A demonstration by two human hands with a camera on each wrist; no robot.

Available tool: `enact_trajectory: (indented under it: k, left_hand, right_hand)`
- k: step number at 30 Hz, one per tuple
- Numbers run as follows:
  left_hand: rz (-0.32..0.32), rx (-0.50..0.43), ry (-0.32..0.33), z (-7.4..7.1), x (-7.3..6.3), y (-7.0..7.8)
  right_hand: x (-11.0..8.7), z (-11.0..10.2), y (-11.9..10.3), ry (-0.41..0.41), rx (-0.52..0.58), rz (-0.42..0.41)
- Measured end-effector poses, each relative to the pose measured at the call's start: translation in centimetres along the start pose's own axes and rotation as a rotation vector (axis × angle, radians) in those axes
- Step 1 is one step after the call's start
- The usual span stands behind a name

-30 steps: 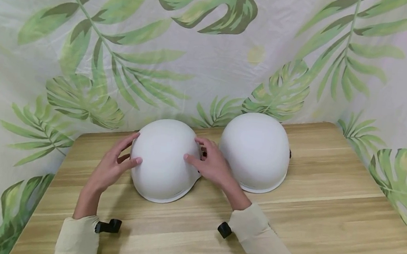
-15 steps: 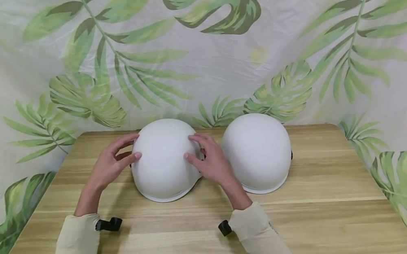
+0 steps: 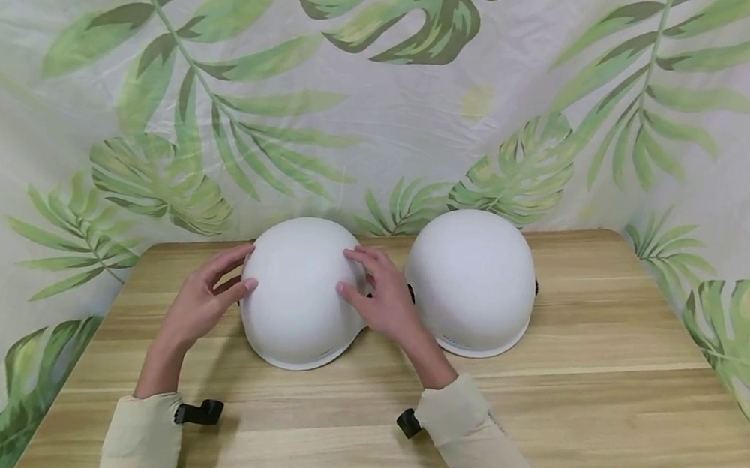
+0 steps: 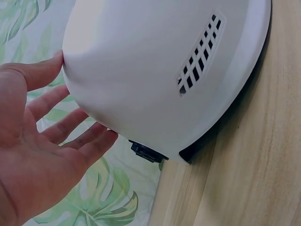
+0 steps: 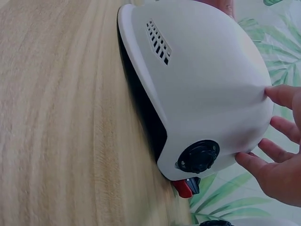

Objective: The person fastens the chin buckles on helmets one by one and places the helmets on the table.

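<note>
Helmet, left unit (image 3: 301, 295): white shell, crown up and rim down on the wood-grain table (image 3: 605, 377), toward the far edge. Clock positions below refer to each view as framed.

Left hand (image 3: 201, 300): at the shell's 9 to 10 o'clock. Fingers and thumb are spread and gently bent; the thumb tip and fingertips touch the shell surface without closing around it.

Right hand (image 3: 388, 297): at the shell's 2 to 3 o'clock. Thumb and fingers are likewise spread, tips touching the shell, with no part wrapped around it.

Second helmet (image 3: 470, 282): also white and rim down, at about 3 o'clock from the left unit, with the right hand near the gap between them.

Side fittings: the left wrist view shows a slotted vent (image 4: 200, 55) at 2 o'clock and a black fitting (image 4: 148, 151) at 6 o'clock on the shell. The right wrist view shows a round black knob (image 5: 199, 156) at 6 o'clock; a red tab (image 5: 182, 188) projects beneath the rim there.

Background: leaf-print fabric (image 3: 398, 138) hangs at 12 o'clock. Both forearms wear beige sleeves (image 3: 142, 434).
</note>
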State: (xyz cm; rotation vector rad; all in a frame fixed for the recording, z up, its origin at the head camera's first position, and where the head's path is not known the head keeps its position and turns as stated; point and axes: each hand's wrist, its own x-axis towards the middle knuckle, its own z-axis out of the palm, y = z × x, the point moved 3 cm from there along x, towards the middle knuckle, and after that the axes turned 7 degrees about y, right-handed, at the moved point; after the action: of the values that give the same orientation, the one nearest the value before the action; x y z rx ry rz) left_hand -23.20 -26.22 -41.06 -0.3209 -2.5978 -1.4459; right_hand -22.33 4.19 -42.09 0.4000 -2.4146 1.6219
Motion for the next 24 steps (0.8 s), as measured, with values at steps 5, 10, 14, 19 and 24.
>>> enact_trajectory:
  k: [5, 10, 14, 19, 24]
  left_hand:
    - [0.004, 0.002, -0.009, -0.1, -0.1, 0.2]
    - [0.052, 0.037, 0.045, -0.2, -0.1, 1.6]
    - [0.143, 0.089, 0.125, 0.3, -0.1, 4.2]
    - [0.264, 0.13, 0.203, 1.4, -0.3, 7.5]
    - [0.316, 0.108, 0.196, 3.4, 0.1, 10.1]
  right_hand:
    - [-0.2, 0.1, 0.1, -0.03, -0.011, 0.011]
    - [-0.7, -0.4, 0.0, -0.073, -0.072, -0.005]
    - [-1.2, -1.6, -0.1, -0.108, -0.145, -0.031]
    - [-1.7, -4.2, -0.9, -0.098, -0.176, -0.072]
    - [-2.4, -7.9, -1.4, -0.054, -0.162, -0.069]
